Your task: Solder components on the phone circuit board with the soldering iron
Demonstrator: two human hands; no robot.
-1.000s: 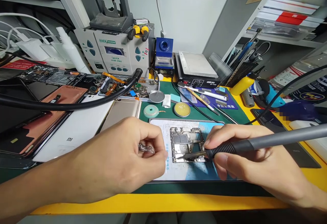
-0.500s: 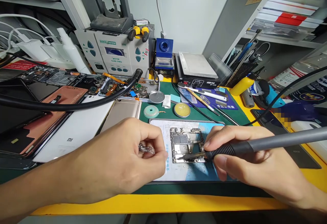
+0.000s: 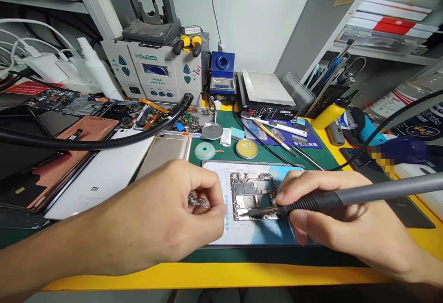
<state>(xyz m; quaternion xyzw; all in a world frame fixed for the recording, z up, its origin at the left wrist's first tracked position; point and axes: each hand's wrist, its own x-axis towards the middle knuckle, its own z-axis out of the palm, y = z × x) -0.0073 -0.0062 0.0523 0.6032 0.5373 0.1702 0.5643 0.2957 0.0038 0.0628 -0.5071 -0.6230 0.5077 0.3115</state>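
My left hand (image 3: pixel 173 215) is closed around a coil of silvery wire (image 3: pixel 199 201), which shows between its curled fingers. My right hand (image 3: pixel 332 210) grips a grey soldering iron (image 3: pixel 367 196) near its ribbed black collar. The iron's metal tip lies over the lower left part of a phone circuit board (image 3: pixel 244 187); whether it touches cannot be made out. Beneath the board is a white and blue mat (image 3: pixel 238 236). The board sits between my two hands, with my right fingers beside its right edge.
Behind the mat stand an open tin of yellow paste (image 3: pixel 247 148) and a round green spool (image 3: pixel 204 151). A hot-air station (image 3: pixel 155 70) stands at the back left, its black hose (image 3: pixel 86 142) crossing over phone parts. Tweezers (image 3: pixel 306 155) lie behind my right hand.
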